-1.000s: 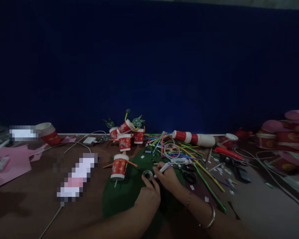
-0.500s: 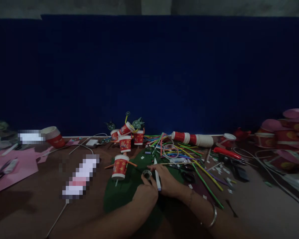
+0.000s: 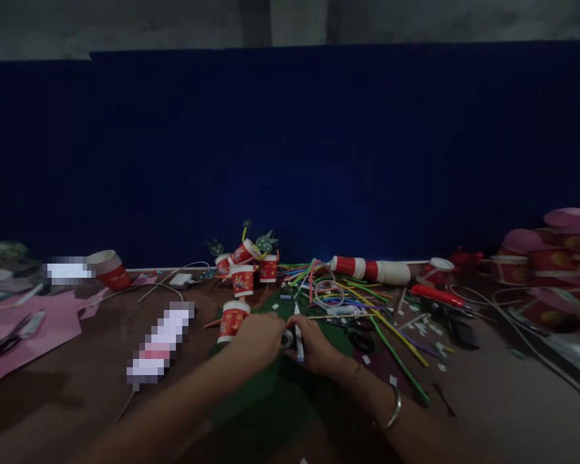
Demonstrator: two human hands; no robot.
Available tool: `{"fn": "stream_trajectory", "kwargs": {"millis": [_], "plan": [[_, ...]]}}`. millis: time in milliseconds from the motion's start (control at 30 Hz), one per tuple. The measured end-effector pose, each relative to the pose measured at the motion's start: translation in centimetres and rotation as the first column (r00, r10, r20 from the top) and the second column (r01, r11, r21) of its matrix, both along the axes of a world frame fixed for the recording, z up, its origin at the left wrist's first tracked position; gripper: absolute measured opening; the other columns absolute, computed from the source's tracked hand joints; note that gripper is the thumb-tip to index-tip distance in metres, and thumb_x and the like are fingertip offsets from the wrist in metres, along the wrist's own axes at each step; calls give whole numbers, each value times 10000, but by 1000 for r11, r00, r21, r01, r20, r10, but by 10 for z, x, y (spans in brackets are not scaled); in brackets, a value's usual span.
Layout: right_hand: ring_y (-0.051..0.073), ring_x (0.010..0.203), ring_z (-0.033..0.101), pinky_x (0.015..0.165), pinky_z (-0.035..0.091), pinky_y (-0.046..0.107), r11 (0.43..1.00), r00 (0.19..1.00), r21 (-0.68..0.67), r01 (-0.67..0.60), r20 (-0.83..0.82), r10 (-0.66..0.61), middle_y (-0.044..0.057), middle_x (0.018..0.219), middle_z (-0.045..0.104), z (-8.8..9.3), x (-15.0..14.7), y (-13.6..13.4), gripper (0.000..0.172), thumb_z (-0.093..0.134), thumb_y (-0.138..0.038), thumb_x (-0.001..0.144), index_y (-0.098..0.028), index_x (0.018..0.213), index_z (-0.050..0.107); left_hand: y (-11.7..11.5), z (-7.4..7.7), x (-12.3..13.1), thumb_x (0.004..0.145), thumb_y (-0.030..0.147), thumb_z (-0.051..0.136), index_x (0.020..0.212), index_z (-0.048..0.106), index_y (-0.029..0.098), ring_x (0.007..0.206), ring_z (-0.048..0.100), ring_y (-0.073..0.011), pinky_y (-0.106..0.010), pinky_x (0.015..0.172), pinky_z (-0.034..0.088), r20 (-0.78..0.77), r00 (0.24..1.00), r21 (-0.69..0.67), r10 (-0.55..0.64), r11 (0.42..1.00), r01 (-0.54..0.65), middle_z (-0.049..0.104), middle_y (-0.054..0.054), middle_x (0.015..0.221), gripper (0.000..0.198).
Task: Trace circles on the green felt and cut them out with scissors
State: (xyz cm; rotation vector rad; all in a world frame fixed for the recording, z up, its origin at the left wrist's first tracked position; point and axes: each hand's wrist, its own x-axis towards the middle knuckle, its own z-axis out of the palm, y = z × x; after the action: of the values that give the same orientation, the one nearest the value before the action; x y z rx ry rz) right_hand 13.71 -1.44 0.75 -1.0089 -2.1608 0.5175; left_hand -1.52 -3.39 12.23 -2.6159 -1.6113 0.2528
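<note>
My left hand (image 3: 261, 335) is closed at the edge of a small dark disc (image 3: 287, 339) with a pale patterned rim, partly hidden by the fingers. Close beside it my right hand (image 3: 316, 347) grips a white marker (image 3: 298, 343) with a purplish end, its narrow tip pointing away from me. The fingertips of both hands nearly meet over a dark green sheet (image 3: 251, 399). Just behind my left hand is a red paper cup (image 3: 232, 317) with orange arms, part of it covered by that hand. Beyond stand joined red cups (image 3: 242, 281) with dark round pieces attached.
Colourful pipe cleaners (image 3: 357, 299) lie behind my right hand, beside black scissors (image 3: 362, 340). A row of stacked cups (image 3: 370, 269) lies at the back. Left are a power strip (image 3: 162, 341) and pink paper (image 3: 53, 322); right, a red-handled tool (image 3: 437, 295) and cables.
My left hand has shifted from over the disc to its left side, now overlapping the cup. My right hand and the marker stay close by, slightly turned. The view has tilted a little.
</note>
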Motion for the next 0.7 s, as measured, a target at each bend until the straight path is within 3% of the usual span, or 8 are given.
{"fn": "stream_trajectory", "kwargs": {"millis": [100,167,233,367,500,700], "plan": [[220,928,523,817,372,340,1000,1000,-2,-17,-21,17,64,1005,564,-1,1,0,426,633,-182,658,-190,1036,437,22,26,-8,780,208,468,801,671,191,926,581,-229,-324,767,451,133,977,92,-168,983,157,670,-75,848,205],[223,923,526,813,378,341,1000,1000,-13,-18,-13,17,71,1013,565,-1,1,1,432,642,-183,649,-185,1030,437,34,31,-6,748,240,499,795,685,184,916,578,-234,-335,798,433,90,983,5,-159,987,159,674,-83,855,200],[228,915,527,808,386,343,1000,1000,-27,9,7,-9,82,1016,568,-1,0,1,437,645,-186,646,-177,1030,437,44,26,-1,686,316,576,774,700,175,796,608,-231,-320,724,451,6,996,-186,-92,978,92,681,-81,780,207],[226,910,527,800,396,338,998,999,-34,44,25,-43,84,1025,572,-1,-1,0,457,646,-193,653,-175,1055,431,59,5,12,571,451,660,724,704,135,665,611,-229,-297,596,467,-64,997,-343,-39,939,15,683,-92,709,354],[221,870,535,760,404,329,998,998,-31,54,31,-54,87,999,582,-1,-1,-2,454,643,-194,651,-168,1053,433,74,-12,18,564,374,666,618,690,147,559,584,-176,-265,545,474,-99,995,-520,-21,853,-34,666,-46,605,235],[211,839,545,736,403,312,998,999,-25,50,24,-49,70,951,592,-1,-1,-2,426,634,-211,667,-176,1047,444,95,-26,21,523,313,724,571,673,157,558,577,-160,-254,542,482,-116,992,-700,-53,713,-44,639,-19,542,171]]}}
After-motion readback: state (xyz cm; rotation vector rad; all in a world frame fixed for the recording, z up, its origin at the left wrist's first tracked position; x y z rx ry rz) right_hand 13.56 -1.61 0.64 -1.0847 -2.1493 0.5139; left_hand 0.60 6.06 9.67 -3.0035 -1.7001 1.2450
